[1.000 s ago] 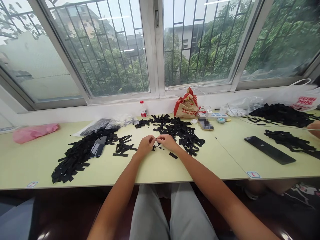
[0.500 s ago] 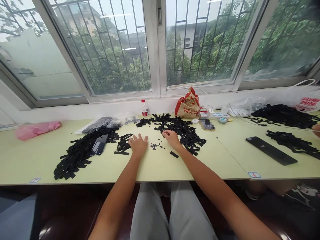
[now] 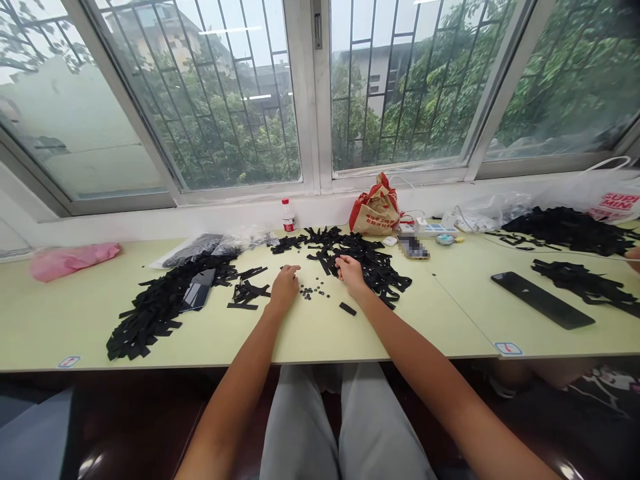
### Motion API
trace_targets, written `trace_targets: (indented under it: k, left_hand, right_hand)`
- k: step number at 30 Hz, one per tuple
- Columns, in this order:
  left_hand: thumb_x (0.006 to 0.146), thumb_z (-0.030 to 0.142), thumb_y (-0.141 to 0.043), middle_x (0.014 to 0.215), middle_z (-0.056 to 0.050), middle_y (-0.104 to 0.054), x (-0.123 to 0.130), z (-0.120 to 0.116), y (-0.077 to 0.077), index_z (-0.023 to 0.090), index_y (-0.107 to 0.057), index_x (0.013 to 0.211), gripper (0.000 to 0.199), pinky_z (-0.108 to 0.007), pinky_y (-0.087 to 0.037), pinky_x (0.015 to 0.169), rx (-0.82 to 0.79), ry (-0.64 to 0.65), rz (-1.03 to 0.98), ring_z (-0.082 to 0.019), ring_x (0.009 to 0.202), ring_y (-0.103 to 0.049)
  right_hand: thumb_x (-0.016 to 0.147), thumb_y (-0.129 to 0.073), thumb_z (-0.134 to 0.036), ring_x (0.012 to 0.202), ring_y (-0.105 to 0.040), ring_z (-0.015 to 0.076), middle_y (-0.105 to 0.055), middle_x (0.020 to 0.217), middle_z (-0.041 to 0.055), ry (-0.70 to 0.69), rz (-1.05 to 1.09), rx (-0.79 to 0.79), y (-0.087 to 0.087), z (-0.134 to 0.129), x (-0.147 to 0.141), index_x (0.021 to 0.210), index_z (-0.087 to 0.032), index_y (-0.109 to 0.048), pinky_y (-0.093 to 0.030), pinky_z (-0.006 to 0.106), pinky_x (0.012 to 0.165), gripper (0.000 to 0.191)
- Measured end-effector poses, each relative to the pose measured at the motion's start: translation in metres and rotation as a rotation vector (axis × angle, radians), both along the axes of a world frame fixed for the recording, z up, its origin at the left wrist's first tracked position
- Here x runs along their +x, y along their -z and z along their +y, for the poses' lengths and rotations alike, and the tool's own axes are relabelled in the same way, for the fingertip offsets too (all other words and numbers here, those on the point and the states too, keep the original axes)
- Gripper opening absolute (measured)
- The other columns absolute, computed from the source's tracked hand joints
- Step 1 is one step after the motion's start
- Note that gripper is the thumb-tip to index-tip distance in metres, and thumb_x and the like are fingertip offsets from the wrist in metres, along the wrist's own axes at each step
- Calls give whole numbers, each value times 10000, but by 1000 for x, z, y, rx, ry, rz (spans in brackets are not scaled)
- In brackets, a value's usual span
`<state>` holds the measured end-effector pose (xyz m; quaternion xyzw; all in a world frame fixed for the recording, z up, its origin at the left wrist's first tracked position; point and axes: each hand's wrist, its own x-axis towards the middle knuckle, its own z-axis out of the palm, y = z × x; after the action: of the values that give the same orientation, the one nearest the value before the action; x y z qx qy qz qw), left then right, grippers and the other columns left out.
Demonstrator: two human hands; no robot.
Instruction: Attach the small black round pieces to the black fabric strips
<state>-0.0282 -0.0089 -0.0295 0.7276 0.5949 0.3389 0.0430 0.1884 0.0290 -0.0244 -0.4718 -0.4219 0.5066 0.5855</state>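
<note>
Item: small black rings, a scatter lying loose on the table between your two hands, just right of your left grip and to the near left of your right grip.

Item: black strips, a sprawling heap; your right grip has its fingertips bent together at its near edge, and you cannot tell whether a strip is pinched there.

Item: your left grip, loosely relaxed and released, nothing visible in it; a small cluster of strips lies just to its left.

Item: one single strip, flat, nearer you than your right hand.

Surface: pale yellow-green; at your left, a long dark pile with a glossy flat object upon it, and a pink bag. Along the back, a red-capped bottle and a red-and-brown bag. At your right, a black slab and another person's hand, cut off by the edge.

Room: barred windows, foliage outside.
</note>
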Motion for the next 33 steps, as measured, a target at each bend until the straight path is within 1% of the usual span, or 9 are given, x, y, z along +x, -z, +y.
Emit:
trace_targets:
  k: [6, 9, 13, 16, 18, 22, 24, 29, 33]
  left_hand:
    - [827, 49, -456, 1084, -92, -645, 0, 2, -1, 213, -690, 1110, 402, -376, -491, 877, 24, 52, -71, -226, 913, -630]
    - [827, 63, -470, 1050, -91, -659, 3, 2, -2, 203, -693, 1086, 369, -375, -500, 876, 46, 48, -174, -216, 889, -638]
    - [819, 129, -547, 1006, -92, -686, 4, 4, -6, 189, -690, 1022, 255, -378, -521, 849, 19, -53, -409, -208, 850, -658]
    - [806, 227, -621, 991, -83, -694, 4, 5, -12, 189, -683, 999, 206, -356, -542, 791, -24, -58, -611, -204, 839, -679]
    - [797, 310, -665, 1012, -83, -689, 6, 4, -16, 183, -671, 1029, 264, -346, -552, 768, -30, 36, -736, -204, 851, -690]
    - [757, 420, -737, 1047, -93, -679, 14, -1, -24, 167, -657, 1042, 389, -362, -569, 797, -71, 239, -864, -205, 889, -687]
    - [743, 436, -754, 1036, -94, -679, 16, -3, -26, 161, -659, 1013, 397, -369, -572, 803, -91, 263, -880, -205, 887, -682]
    - [743, 444, -756, 994, -75, -668, 13, 0, -24, 160, -648, 1014, 407, -387, -568, 821, -75, 232, -929, -206, 857, -701]
    - [734, 410, -770, 985, -66, -660, 13, 1, -24, 162, -651, 996, 380, -391, -565, 832, -78, 237, -960, -203, 849, -703]
  right_hand:
    - [758, -647, -434, 472, -389, 89, -620, 788, 39, 58, -38, 28, 0, 1, 0, 981, -175, -605, -289, 261, 425, 344]
    - [763, -636, -403, 500, -432, 100, -667, 869, 61, 66, -61, 35, -1, -1, 1, 1212, -136, -591, -342, 263, 451, 524]
    - [794, -605, -409, 557, -508, 121, -702, 934, 47, 41, -169, 113, -2, -4, 1, 1473, -153, -421, -430, 272, 545, 749]
    - [819, -587, -423, 635, -557, 141, -714, 983, 60, -14, -310, 218, -6, -10, -2, 1355, -185, -581, -464, 283, 615, 586]
    - [826, -598, -424, 681, -566, 148, -715, 1040, 83, -101, -395, 306, -10, -17, -6, 1184, -188, -698, -467, 282, 637, 441]
    - [814, -654, -449, 612, -504, 115, -702, 1138, 77, -380, -491, 466, -16, -34, -12, 1238, -236, -682, -437, 269, 607, 476]
    - [802, -669, -468, 603, -500, 121, -721, 989, 59, -464, -500, 448, -16, -37, -14, 1200, -218, -703, -412, 264, 589, 471]
    - [818, -629, -481, 613, -478, 128, -635, 715, 14, -438, -457, 392, -15, -30, -10, 824, -171, -734, -361, 259, 582, 328]
    - [814, -626, -510, 588, -449, 123, -574, 651, -10, -438, -404, 329, -21, -29, -6, 794, -173, -698, -348, 257, 567, 345]
